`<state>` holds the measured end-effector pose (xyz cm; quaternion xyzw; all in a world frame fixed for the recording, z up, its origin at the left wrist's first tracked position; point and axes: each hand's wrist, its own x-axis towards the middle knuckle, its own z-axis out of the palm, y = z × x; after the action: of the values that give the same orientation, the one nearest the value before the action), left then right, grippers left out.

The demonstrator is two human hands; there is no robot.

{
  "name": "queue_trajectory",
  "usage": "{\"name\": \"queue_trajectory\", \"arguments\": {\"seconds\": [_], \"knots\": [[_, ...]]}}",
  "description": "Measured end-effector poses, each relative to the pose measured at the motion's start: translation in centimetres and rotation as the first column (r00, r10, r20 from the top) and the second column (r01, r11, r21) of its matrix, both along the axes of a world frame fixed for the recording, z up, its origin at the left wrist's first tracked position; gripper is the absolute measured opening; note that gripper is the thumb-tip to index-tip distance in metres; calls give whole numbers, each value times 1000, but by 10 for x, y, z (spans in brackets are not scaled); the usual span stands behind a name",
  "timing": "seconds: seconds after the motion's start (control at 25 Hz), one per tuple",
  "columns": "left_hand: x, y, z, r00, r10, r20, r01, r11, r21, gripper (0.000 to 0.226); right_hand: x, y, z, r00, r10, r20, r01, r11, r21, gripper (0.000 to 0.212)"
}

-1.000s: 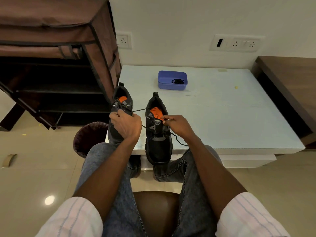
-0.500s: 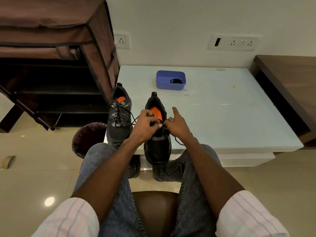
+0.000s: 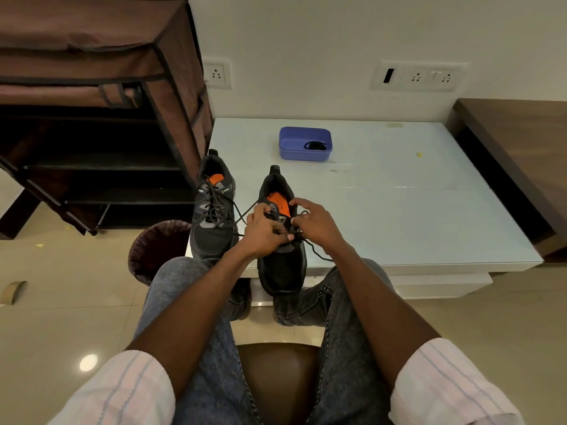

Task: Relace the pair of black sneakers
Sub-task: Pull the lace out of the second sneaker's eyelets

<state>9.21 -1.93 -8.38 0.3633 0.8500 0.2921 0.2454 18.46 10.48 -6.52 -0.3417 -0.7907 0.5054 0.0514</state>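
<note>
Both hands lacing the right sneaker at the worktop's near edge.

The left hand and right hand meet over the tongue of the right sneaker, fingers curled and pinching its lace. The shoe's long axis runs straight away from the hands, toe nearest. The hands hide the eyelets, so which hole comes next cannot be told. The left sneaker, already laced, stands just beside the left hand. A blue box sits well beyond.

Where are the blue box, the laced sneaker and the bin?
blue box (image 3: 303, 153), head view, front wall.
laced sneaker (image 3: 211, 237), head view, toe.
bin (image 3: 153, 250), head view, dark side.
</note>
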Motion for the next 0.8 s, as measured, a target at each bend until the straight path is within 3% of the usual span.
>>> {"name": "queue_trajectory", "arguments": {"seconds": [0.08, 0.16, 0.24, 0.32, 0.36, 0.4, 0.48, 0.52, 0.56, 0.64, 0.8], "knots": [[-3, -2, 7, 961, 110, 254, -154, 975, 159, 21, 1, -1, 3, 1000, 4, -9, -3, 1000, 17, 42], [-7, -6, 14, 823, 274, 498, -402, 899, 170, 34, 2, 0, 6, 1000, -5, -16, 6, 999, 33, 40], [-14, -10, 17, 654, 423, 627, -621, 774, 125, 7, 4, 0, 8, 1000, -5, -14, 5, 999, 40, 40], [-16, -15, 17, 524, 472, 709, -732, 675, 92, 10, 4, 0, 8, 1000, -2, -14, 3, 999, 32, 41], [-17, -15, 15, 566, 472, 676, -721, 681, 129, 13, 3, 0, 8, 1000, -3, -14, 4, 1000, 28, 41], [-17, -13, 13, 673, 452, 586, -660, 724, 200, 15, 3, -1, 7, 1000, -4, -18, 5, 1000, 24, 42], [-11, -10, 10, 914, 291, 282, -375, 872, 315, 16, 1, -2, 4, 1000, -4, -21, 5, 999, 31, 43], [-7, -7, 5, 979, 172, 112, -197, 937, 288, 15, 0, -2, 4, 1000, 0, -19, 1, 999, 42, 43], [-5, -5, -1, 998, 61, -31, -53, 977, 205, 18, 0, -1, 3, 1000, 7, -16, -6, 999, 51, 43], [-5, -4, -10, 984, -63, -166, 70, 997, 36, 21, 0, -2, 4, 1000, 17, -5, -17, 998, 64, 44], [-5, -5, -5, 988, -12, -157, 25, 996, 80, 13, 0, -2, 3, 1000, -3, -14, 4, 999, 40, 44]]}}
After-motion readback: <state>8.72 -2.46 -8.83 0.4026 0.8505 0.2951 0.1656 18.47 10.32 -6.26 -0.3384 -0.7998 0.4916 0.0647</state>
